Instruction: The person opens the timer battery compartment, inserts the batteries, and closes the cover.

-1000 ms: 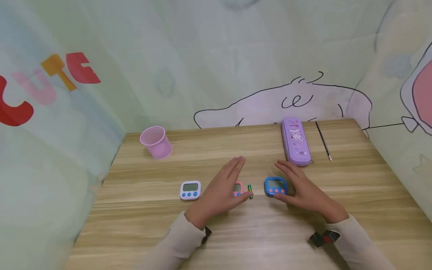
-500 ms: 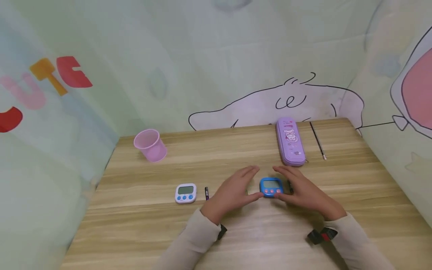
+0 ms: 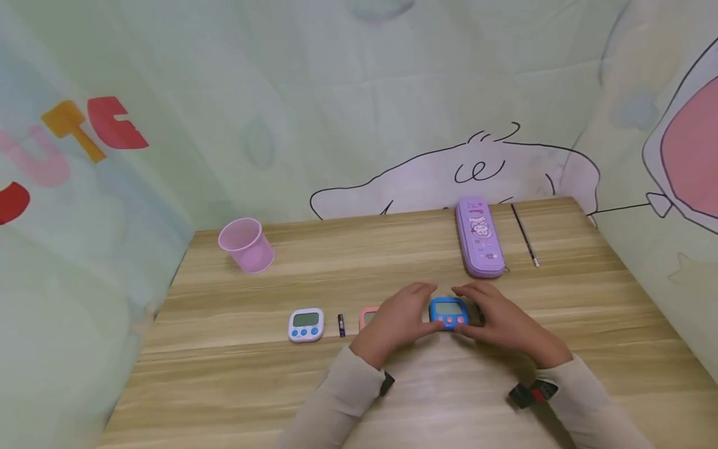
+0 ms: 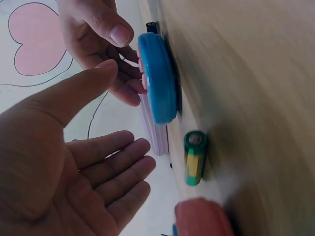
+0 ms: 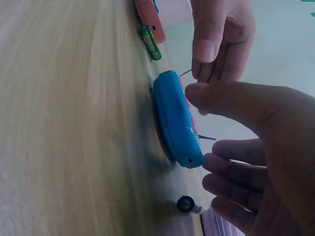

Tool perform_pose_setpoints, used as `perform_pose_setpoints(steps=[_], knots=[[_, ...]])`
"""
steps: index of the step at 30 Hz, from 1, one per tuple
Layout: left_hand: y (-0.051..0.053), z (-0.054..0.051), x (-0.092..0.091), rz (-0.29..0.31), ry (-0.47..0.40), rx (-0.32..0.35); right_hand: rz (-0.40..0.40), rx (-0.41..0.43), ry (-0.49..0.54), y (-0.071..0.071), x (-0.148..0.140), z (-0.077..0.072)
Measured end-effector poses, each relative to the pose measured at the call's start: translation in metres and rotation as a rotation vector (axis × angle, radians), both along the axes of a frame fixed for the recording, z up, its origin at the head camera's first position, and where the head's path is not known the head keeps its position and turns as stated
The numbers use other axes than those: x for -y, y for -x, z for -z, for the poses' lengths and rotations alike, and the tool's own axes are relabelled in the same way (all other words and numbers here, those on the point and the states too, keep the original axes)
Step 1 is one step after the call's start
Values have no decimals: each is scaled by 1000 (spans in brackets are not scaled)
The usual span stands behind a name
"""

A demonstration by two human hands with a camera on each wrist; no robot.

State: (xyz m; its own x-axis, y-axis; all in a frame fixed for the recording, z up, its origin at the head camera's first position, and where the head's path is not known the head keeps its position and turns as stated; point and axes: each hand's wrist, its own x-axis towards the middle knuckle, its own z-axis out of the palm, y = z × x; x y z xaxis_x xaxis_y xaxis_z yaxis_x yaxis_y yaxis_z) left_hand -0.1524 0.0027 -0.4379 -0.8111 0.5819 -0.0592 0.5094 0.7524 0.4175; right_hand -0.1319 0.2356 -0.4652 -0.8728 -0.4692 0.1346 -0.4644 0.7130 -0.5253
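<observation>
Your left grip (image 3: 397, 319) has moved rightward to the blue timer (image 3: 449, 308), nearer the right edge than the left of the table (image 3: 364, 255). Expect a light, rigid, smooth case; pinch its sides. Your right grip (image 3: 507, 321) flanks it opposite; neither visibly holds anything, fingers relaxed. The black battery (image 3: 341, 325), hidden a second ago, now shows.

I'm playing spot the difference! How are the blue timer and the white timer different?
The blue timer has pink buttons; the white timer has blue ones. The blue timer sits between the left hand and right hand; the white timer lies apart, left of both. Both lie face up with three buttons.
</observation>
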Motion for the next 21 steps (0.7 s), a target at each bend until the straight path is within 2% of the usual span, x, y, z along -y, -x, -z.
perform_pose_setpoints(steps=[9,21], knots=[[2,6,-13,18,56,-26,7,-27,-16,2,-1,2],[0,12,-15,10,65,-34,16,-8,-32,2,0,4]])
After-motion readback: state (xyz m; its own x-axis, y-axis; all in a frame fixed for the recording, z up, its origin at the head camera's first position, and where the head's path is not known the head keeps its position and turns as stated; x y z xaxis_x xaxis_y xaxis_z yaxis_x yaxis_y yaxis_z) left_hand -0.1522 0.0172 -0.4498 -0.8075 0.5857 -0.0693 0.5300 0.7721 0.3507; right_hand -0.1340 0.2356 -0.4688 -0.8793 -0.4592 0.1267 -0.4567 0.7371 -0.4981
